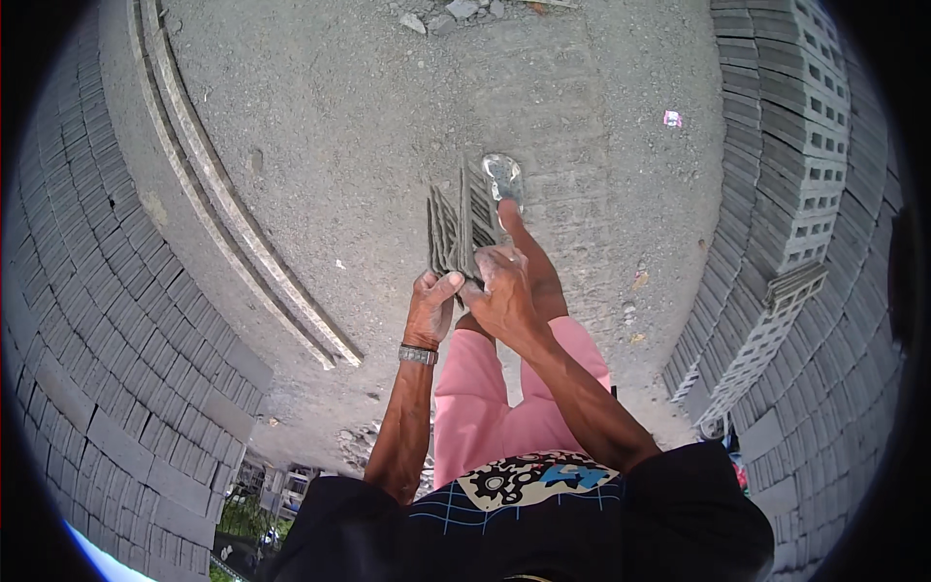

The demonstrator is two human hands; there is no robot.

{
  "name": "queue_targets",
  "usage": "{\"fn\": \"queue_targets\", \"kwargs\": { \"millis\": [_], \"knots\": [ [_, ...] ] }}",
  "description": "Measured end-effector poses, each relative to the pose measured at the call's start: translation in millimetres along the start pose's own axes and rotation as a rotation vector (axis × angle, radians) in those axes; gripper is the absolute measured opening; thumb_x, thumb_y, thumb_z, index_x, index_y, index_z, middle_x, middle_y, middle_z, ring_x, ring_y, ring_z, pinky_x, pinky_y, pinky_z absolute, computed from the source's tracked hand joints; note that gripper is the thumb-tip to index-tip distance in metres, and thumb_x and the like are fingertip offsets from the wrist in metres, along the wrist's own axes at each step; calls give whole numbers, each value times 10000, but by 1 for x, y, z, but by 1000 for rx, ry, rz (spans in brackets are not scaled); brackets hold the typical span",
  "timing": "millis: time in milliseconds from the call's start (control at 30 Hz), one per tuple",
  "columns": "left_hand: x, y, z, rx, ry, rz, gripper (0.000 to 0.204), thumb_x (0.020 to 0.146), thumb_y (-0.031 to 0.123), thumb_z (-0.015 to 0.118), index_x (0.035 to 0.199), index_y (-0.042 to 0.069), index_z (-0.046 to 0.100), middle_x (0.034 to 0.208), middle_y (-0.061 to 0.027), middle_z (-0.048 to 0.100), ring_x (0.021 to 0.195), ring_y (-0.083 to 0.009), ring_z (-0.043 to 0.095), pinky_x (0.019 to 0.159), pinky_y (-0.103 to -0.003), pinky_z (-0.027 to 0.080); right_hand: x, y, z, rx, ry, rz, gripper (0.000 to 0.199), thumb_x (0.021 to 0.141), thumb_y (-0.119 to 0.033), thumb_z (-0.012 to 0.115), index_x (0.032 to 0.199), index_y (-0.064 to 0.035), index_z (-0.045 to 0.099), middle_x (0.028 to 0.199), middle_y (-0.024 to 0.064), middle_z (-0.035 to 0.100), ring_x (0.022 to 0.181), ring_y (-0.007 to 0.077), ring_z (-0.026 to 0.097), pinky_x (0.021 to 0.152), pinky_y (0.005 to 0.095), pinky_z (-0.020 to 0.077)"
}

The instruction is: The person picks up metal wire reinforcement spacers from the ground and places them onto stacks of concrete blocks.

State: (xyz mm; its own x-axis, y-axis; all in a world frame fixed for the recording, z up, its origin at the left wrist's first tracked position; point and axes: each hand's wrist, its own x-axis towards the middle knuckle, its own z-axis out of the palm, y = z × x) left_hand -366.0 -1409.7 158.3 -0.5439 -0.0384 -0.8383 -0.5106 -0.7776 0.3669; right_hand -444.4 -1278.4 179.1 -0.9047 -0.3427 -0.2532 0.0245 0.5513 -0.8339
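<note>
A bundle of thin, flat grey pieces (448, 230) stands out in front of me, fanned apart toward its far end. I cannot make out what kind of pieces they are. My left hand (433, 301), below a metal wristwatch, is closed at the bundle's near left corner, thumb on top. Close beside it, my right hand (502, 286) has its fingers curled against the near right side of the same bundle. Part of the near end is hidden by my hands. Beyond my right hand, one foot in a pale shoe (502, 179) is on the ground.
Stacked grey concrete blocks form a high wall at left (126, 330) and another at right (766, 145), the latter showing hollow ends. Two long narrow beams (218, 184) lie on the gravel ground at left. Broken stones (451, 14) and a pink scrap (672, 118) lie farther off.
</note>
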Motion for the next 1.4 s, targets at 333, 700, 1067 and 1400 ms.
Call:
{"fn": "queue_targets", "kwargs": {
  "millis": [333,700,1067,1400],
  "knots": [
    [-66,-42,-12,-221,-93,46,247,854,134,706,1035,16,588,866,-22,631,778,-100,612,721,-272,532,-86,-30,18,-103,-54,117,509,762,-192,679,1159,99,548,1264,205,442,1191,375,441,984,456,358],
    [-163,-54,-9,119,-235,38,484,765,93,772,1172,-55,555,1060,-105,671,907,-148,658,834,-284,531,-173,-49,-65,384,-425,247,663,797,-257,677,1338,78,492,1380,197,422,1279,292,442,1041,417,387],
    [-210,-121,37,269,-454,-15,594,743,249,820,1168,-59,541,1011,-84,638,926,-139,618,820,-281,502,-228,134,-35,892,-476,901,399,897,-275,612,1196,-13,641,1135,116,643,1104,191,570,959,299,417],
    [-202,-232,190,425,-604,-206,630,714,305,859,1118,-64,546,945,-56,610,869,-106,567,722,-271,476,-267,211,-180,1209,-257,856,326,894,-210,614,1136,4,653,1055,98,659,1000,167,579,882,297,442]
  ]
}}
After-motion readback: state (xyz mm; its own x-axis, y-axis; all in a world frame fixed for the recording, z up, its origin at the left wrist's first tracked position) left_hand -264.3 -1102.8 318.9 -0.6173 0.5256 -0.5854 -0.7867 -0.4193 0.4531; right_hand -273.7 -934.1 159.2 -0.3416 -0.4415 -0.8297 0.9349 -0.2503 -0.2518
